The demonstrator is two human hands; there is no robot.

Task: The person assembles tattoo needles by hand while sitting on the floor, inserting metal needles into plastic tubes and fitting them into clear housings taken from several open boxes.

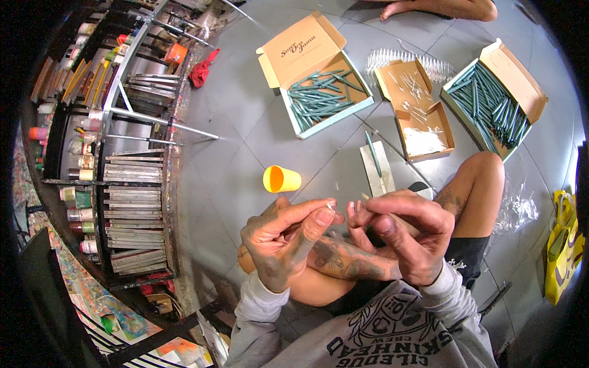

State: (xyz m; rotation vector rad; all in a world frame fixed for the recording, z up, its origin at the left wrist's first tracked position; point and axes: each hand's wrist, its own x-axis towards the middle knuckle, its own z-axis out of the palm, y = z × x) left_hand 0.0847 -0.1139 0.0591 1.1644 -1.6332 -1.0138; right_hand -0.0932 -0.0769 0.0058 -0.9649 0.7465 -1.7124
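Observation:
My left hand (pixel 288 239) is closed in a pinch, with a small white piece (pixel 331 206) between thumb and fingertips. Close beside it, my right hand (pixel 412 232) has its fingers curled together; a small pale tip (pixel 365 196) shows at them, too little to name. Just beyond the hands, a teal pen-like stick (pixel 372 150) lies on a flat grey block (pixel 370 173). A yellow cup (pixel 289 179) lies on its side beyond my left hand. Further off, an open brown carton (pixel 451 132) contains small white pieces and thin white sticks.
Two open boxes, one left (pixel 334 127) and one right (pixel 457 98), hold many teal sticks. Behind the brown carton lies a clear spiky strip (pixel 399 58). A rack (pixel 110 138) with paint jars and stacked frames lines the left. A yellow bag (pixel 561 251) lies right; another person's foot (pixel 396 10) shows at the top.

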